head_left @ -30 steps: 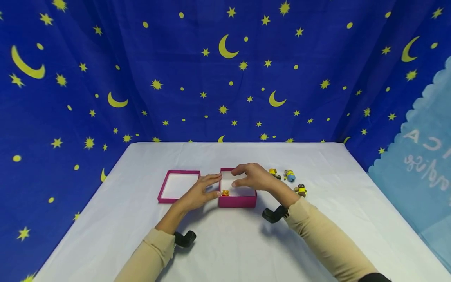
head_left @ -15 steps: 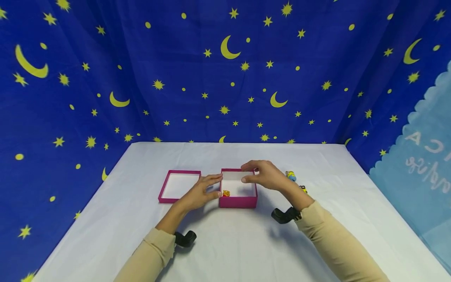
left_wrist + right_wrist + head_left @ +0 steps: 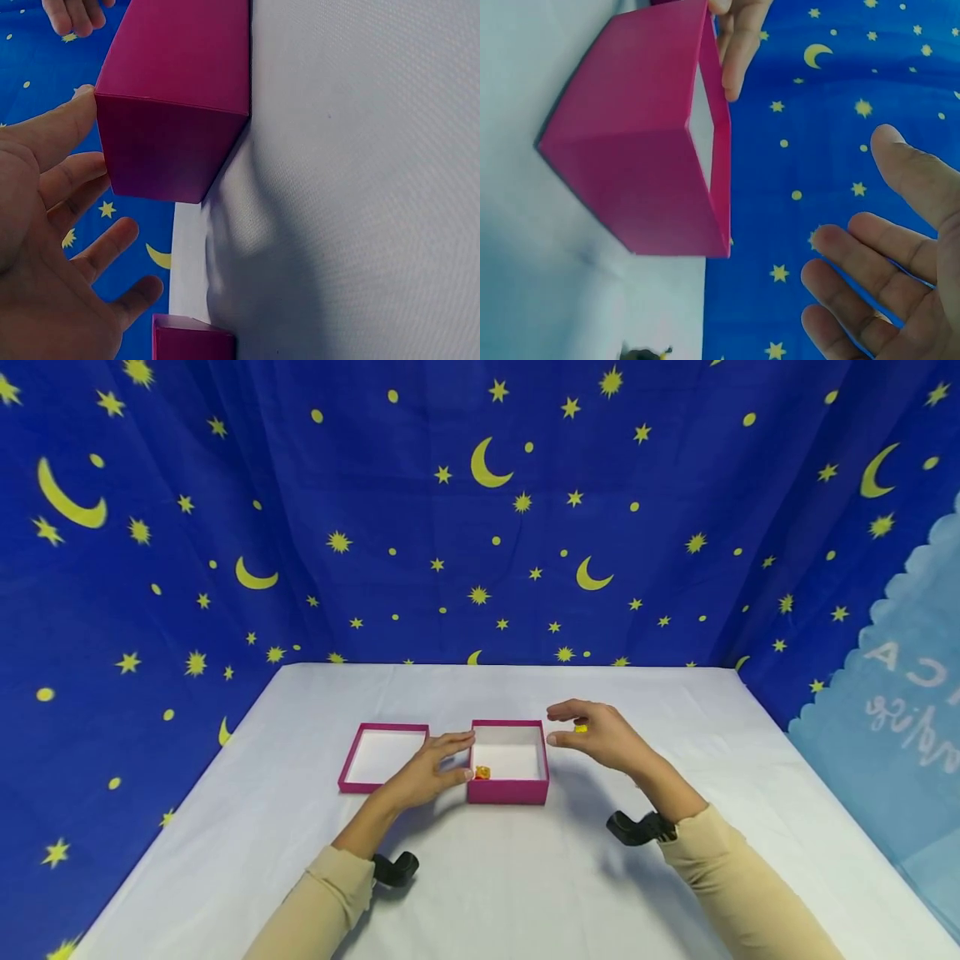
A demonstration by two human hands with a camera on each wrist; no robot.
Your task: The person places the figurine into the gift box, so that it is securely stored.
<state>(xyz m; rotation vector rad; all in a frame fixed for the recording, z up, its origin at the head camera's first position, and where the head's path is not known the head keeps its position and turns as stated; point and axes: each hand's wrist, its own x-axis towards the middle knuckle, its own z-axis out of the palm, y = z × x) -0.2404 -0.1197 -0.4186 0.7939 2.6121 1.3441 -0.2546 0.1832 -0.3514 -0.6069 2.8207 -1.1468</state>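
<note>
A deep pink box (image 3: 507,792) with a white inside stands on the table, a small orange-yellow figure (image 3: 482,772) in its near left corner. My left hand (image 3: 423,770) touches the box's left rim with thumb and fingers; the left wrist view shows the thumb at the edge of the pink wall (image 3: 176,60). To the right of the box my right hand (image 3: 600,735) hovers with fingers apart, holding nothing. Something yellow (image 3: 581,727) shows between its thumb and fingers, mostly hidden behind the hand. In the right wrist view the right hand (image 3: 900,277) is clear of the box (image 3: 637,180).
A shallow pink lid (image 3: 362,787), white inside, lies left of the box, partly behind the left hand. A dark-topped toy (image 3: 641,354) shows at the bottom of the right wrist view. A blue curtain (image 3: 420,510) with stars and moons hangs behind the white table (image 3: 480,877).
My right hand has moved right, from over the box to beside it, and now covers the toys on that side. The left hand has stayed at the box's left rim.
</note>
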